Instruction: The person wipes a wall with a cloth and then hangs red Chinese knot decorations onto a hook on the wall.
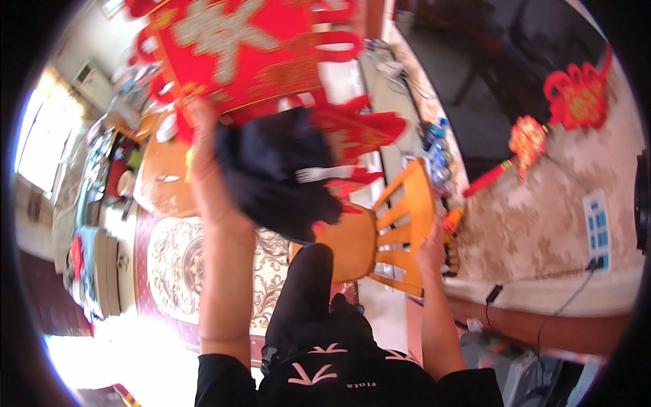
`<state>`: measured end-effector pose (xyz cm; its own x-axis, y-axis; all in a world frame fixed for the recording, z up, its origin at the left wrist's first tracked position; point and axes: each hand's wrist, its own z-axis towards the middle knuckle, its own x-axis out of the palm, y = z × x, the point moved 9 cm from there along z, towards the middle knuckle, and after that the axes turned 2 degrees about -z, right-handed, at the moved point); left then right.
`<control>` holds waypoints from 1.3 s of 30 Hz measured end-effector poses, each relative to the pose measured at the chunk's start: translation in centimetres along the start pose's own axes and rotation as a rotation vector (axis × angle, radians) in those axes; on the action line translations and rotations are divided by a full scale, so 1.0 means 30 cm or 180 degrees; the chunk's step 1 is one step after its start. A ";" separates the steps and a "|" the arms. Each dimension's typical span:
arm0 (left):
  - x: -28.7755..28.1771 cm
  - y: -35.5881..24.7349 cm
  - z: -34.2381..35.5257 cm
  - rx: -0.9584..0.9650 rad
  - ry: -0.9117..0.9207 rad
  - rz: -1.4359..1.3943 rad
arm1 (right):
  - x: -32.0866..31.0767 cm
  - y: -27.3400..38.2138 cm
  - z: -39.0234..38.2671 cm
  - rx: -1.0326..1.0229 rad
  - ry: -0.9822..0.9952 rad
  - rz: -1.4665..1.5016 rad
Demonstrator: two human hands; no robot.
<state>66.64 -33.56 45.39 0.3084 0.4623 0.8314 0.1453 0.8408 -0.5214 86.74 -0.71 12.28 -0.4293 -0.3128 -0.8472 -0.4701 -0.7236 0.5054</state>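
Black screen (pixel 468 74) upper right; red knot ornament (pixel 580 98) at its edge; bright window (pixel 46 139) far left.

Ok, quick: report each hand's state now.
Left hand: beside the dark cloth and red decoration; too blurred to tell whether it is closed on either.
Right hand: holding the wooden chair by its backrest.

A head-worn fisheye looks down over both hands (pixel 429 254).
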 end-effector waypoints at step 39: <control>-0.161 0.604 1.019 -0.1285 -0.0439 0.1401 | 0.019 -0.170 -0.032 0.2938 0.0881 -0.0489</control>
<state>39.05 -11.96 37.79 0.2997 0.7969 0.5245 0.3848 0.4020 -0.8308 89.64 2.20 9.05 -0.1720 -0.4740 -0.8636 -0.9757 -0.0388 0.2156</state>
